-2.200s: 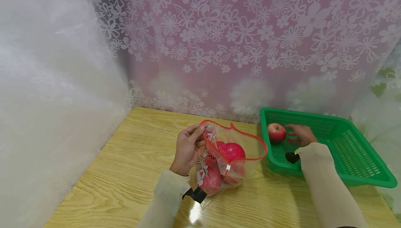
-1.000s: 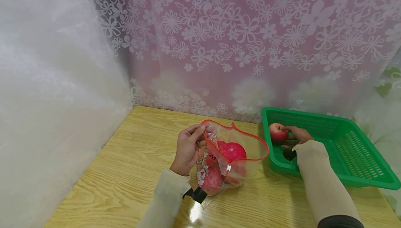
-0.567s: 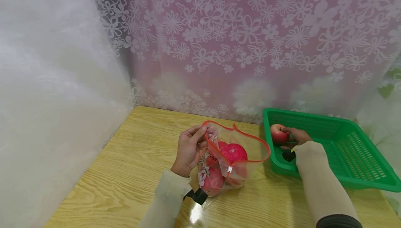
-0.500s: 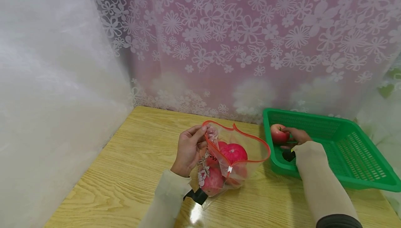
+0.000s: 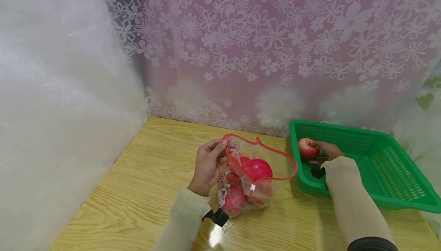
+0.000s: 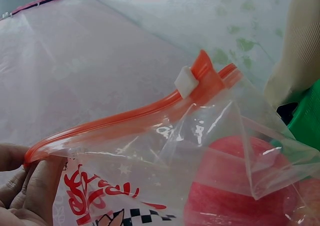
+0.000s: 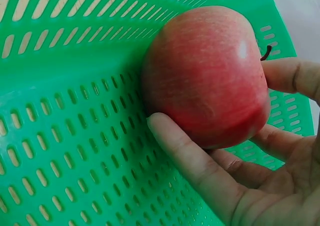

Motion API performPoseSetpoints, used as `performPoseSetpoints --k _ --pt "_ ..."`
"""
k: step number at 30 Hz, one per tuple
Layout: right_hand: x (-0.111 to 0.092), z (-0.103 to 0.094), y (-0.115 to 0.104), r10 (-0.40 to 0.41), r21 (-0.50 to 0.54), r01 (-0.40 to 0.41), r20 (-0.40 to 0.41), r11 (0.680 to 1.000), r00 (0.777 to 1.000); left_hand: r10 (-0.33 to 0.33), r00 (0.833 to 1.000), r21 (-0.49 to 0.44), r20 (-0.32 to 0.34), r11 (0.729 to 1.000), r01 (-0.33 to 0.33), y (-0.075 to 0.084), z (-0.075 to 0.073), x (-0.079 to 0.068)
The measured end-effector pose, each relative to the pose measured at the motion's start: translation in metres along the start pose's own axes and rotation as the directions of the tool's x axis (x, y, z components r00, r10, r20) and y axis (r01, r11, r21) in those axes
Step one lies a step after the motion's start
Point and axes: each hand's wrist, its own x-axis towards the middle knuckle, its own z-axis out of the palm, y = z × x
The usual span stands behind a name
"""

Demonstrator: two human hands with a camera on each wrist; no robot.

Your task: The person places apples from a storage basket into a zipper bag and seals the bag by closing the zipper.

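My left hand (image 5: 208, 163) pinches the red zip rim of a clear zip bag (image 5: 275, 166) between thumb and fingers. The bag stands on the table with its mouth open, and several red apples (image 5: 256, 169) lie in it. A white slider (image 6: 186, 82) sits on the rim. Over in the green basket (image 5: 382, 189), my right hand (image 5: 327, 151) holds a single red apple (image 7: 207, 76) at the left wall. In the right wrist view, its fingers (image 7: 195, 161) curl round the apple's side and underside, near the stem.
The wooden table (image 5: 138, 189) extends to the left of the bag. A pink flowered curtain (image 5: 241, 51) hangs behind the table, and a whitish sheet (image 5: 62, 109) hangs at the left. The basket's near rim lies under my right forearm.
My right hand has moved left onto the apple in the basket and taken hold of it. My left hand keeps its pinch on the bag rim.
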Motion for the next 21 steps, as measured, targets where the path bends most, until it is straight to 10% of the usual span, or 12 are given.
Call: performPoseSetpoints --k 21 --pt "-0.0002 -0.0019 0.0021 -0.003 -0.036 0.002 -0.016 0.999 1.0 -0.005 1.0 -0.007 0.001 1.0 0.005 0.0002 -0.0005 0.0"
